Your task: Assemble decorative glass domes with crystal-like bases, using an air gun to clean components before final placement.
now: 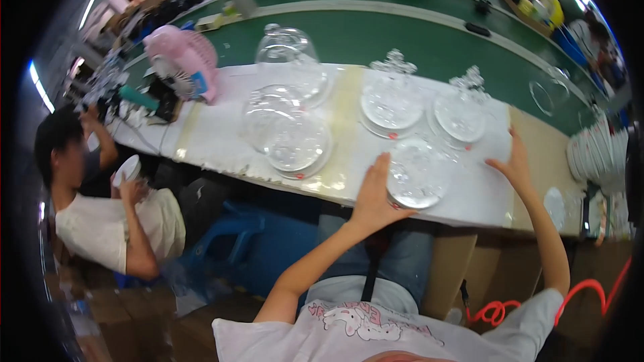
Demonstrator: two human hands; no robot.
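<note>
A white round base under a clear dome-like cover (417, 173) sits near the table's front edge. My left hand (371, 196) rests against its left rim, fingers stretched up along the side and thumb apart by the near edge. To its right, my right hand (515, 161) is held with fingers and thumb spread and nothing between them. Just behind stand two similar white bases with clear ornate tops, one at the left (392, 104) and one at the right (460, 119). Farther left are another covered white base (298, 142) and a tall clear dome (288, 53).
A pink fan (182, 60) stands at the table's far left. Stacked white plates (597, 157) are at the right. Behind the white table surface runs a green conveyor belt (376, 27). A seated co-worker (121, 208) at the left holds a white round piece. A red coiled hose (493, 312) hangs at lower right.
</note>
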